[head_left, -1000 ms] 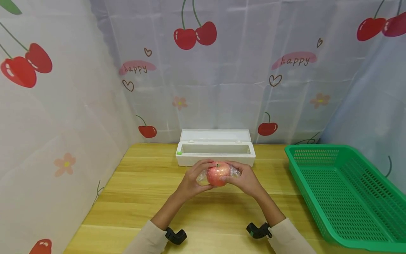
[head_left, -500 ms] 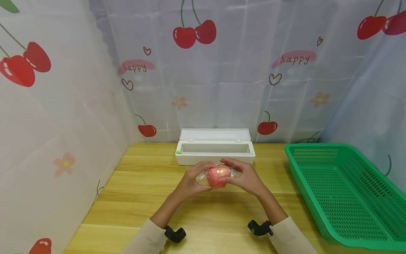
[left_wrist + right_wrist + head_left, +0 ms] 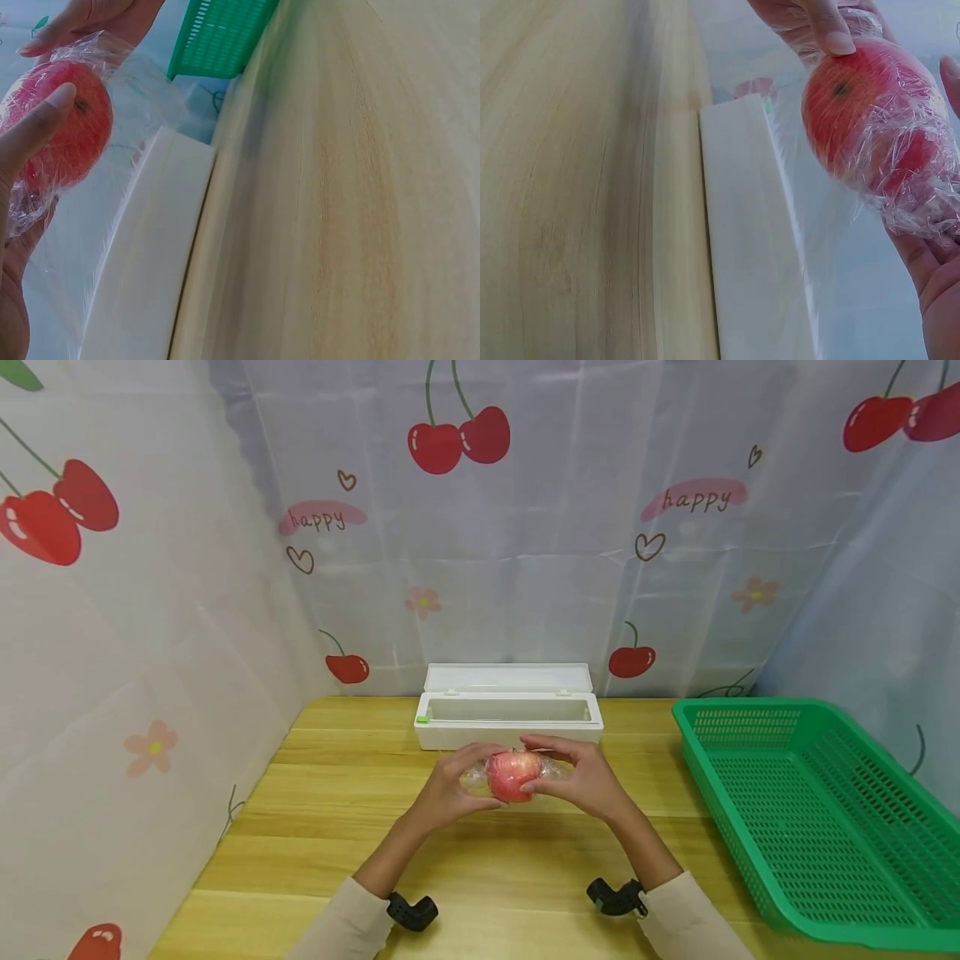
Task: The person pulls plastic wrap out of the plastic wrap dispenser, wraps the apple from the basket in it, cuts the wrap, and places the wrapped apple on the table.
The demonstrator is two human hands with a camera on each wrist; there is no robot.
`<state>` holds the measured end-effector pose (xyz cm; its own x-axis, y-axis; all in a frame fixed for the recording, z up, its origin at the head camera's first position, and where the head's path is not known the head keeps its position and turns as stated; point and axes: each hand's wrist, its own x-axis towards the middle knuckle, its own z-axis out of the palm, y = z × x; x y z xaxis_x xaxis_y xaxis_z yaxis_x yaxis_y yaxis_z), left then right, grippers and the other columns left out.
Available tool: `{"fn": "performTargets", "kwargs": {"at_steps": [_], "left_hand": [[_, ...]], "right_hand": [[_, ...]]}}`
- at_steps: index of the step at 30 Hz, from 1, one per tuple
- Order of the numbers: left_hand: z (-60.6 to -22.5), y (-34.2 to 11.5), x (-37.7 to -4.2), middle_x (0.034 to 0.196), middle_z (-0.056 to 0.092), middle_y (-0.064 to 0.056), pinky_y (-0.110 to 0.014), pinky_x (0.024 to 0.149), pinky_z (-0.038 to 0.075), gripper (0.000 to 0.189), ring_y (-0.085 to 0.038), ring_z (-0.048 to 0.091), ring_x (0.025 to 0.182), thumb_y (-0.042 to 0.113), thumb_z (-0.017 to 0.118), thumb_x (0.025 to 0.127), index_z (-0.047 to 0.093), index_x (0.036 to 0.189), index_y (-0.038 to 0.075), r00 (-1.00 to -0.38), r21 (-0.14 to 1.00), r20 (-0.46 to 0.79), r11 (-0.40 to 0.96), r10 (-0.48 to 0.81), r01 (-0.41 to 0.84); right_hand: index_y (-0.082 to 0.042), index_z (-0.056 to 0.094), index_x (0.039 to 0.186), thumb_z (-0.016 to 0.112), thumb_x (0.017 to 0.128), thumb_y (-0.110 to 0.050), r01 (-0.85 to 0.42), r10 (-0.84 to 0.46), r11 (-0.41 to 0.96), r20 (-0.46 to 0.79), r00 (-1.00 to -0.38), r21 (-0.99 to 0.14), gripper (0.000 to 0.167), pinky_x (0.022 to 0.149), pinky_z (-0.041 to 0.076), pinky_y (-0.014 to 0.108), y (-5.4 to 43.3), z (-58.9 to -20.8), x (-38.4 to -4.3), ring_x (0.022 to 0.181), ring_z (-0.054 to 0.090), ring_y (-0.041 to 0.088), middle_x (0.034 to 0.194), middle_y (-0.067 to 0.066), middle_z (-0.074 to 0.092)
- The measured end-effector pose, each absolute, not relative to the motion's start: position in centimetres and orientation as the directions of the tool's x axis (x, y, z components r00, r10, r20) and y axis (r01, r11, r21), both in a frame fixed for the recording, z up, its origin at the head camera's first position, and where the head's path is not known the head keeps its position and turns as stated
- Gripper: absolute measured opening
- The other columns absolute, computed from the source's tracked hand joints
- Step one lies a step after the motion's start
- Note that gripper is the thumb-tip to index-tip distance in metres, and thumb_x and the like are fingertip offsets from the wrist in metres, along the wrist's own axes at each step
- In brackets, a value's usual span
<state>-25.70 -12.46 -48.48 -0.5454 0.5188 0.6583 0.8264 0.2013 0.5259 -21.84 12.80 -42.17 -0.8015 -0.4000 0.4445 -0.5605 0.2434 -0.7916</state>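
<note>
A red apple [image 3: 510, 779] in clear plastic wrap [image 3: 922, 196] is held between my two hands above the table, its stem end showing in both wrist views. The left hand [image 3: 442, 789] grips its left side, the thumb lying against the apple. From the right, the right hand [image 3: 590, 783] holds it with the thumb against the front, while the index finger arches above the fruit. Loose wrap bunches at both sides of the apple, partly hidden inside the palms.
Behind the hands stands a long white box [image 3: 510, 738] with its lid raised. A green perforated basket [image 3: 750, 866] sits at the right of the wooden table [image 3: 337, 793]. Cherry-printed curtains [image 3: 525, 585] enclose the back and sides.
The right hand's index finger has risen off the top of the apple. The apple has tilted slightly, and both hands otherwise stay nearly in place.
</note>
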Motion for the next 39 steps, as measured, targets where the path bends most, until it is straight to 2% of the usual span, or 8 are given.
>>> {"fn": "performTargets", "kwargs": {"at_steps": [5,12,16,23,26,33,39], "left_hand": [[-48.5,-12.7,-25.9,0.132,0.065,-0.004,-0.036,0.104,0.051,0.077,-0.021,0.061,0.124,0.019,0.096,0.069,0.061,0.137,0.013,-0.567,0.541,0.646,0.219,0.511,0.812],[-48.4,-12.8,-25.9,0.130,0.067,-0.004,-0.036,0.100,0.054,0.076,-0.021,0.063,0.121,0.019,0.096,0.068,0.062,0.136,0.012,-0.568,0.552,0.641,0.204,0.516,0.808],[-48.5,-12.8,-25.8,0.128,0.068,-0.005,-0.036,0.098,0.055,0.077,-0.021,0.064,0.119,0.019,0.096,0.067,0.063,0.136,0.012,-0.582,0.566,0.632,0.207,0.512,0.798],[-48.5,-12.9,-25.6,0.129,0.067,-0.004,-0.035,0.099,0.055,0.077,-0.021,0.064,0.119,0.020,0.096,0.068,0.063,0.137,0.013,-0.633,0.623,0.594,0.214,0.496,0.752],[-48.6,-12.9,-25.6,0.129,0.067,-0.004,-0.036,0.098,0.055,0.077,-0.020,0.064,0.119,0.020,0.096,0.069,0.062,0.138,0.014,-0.646,0.642,0.581,0.209,0.495,0.737],[-48.5,-12.8,-25.5,0.130,0.067,-0.001,-0.035,0.098,0.055,0.076,-0.019,0.064,0.120,0.021,0.096,0.068,0.064,0.137,0.018,-0.696,0.692,0.534,0.224,0.481,0.686],[-48.5,-12.9,-25.6,0.132,0.066,0.002,-0.035,0.099,0.055,0.075,-0.018,0.064,0.121,0.023,0.096,0.069,0.064,0.137,0.021,-0.715,0.717,0.513,0.222,0.475,0.661]], "right_hand": [[0.005,0.066,0.129,0.089,0.075,-0.002,-0.569,-0.405,0.245,0.450,-0.795,-0.785,0.059,0.101,0.051,0.051,12.8,-42.0,-21.7,0.121,0.063,0.037,0.128,0.020,0.067],[0.004,0.066,0.129,0.091,0.071,-0.002,-0.556,-0.433,0.276,0.415,-0.800,-0.784,0.064,0.102,0.052,0.042,12.9,-43.2,-22.5,0.123,0.062,0.035,0.131,0.017,0.067],[-0.003,0.066,0.134,0.093,0.069,-0.007,-0.537,-0.454,0.301,0.377,-0.808,-0.788,0.070,0.098,0.054,0.041,13.1,-44.7,-23.4,0.121,0.063,0.032,0.133,0.012,0.067],[-0.015,0.065,0.138,0.095,0.070,-0.022,-0.560,-0.485,0.314,0.378,-0.789,-0.766,0.075,0.092,0.056,0.030,13.4,-45.4,-23.8,0.116,0.065,0.025,0.133,0.005,0.067],[-0.012,0.063,0.139,0.095,0.070,-0.020,-0.563,-0.490,0.321,0.375,-0.787,-0.762,0.077,0.094,0.055,0.032,13.3,-45.1,-23.6,0.117,0.064,0.027,0.134,0.006,0.066],[-0.015,0.059,0.143,0.095,0.069,-0.033,-0.593,-0.528,0.353,0.369,-0.765,-0.724,0.084,0.100,0.054,0.045,13.4,-45.0,-23.6,0.122,0.063,0.026,0.136,0.004,0.065],[-0.012,0.058,0.144,0.094,0.070,-0.033,-0.620,-0.545,0.364,0.381,-0.747,-0.695,0.086,0.102,0.051,0.051,13.5,-44.9,-23.7,0.124,0.062,0.028,0.137,0.006,0.064]]}}
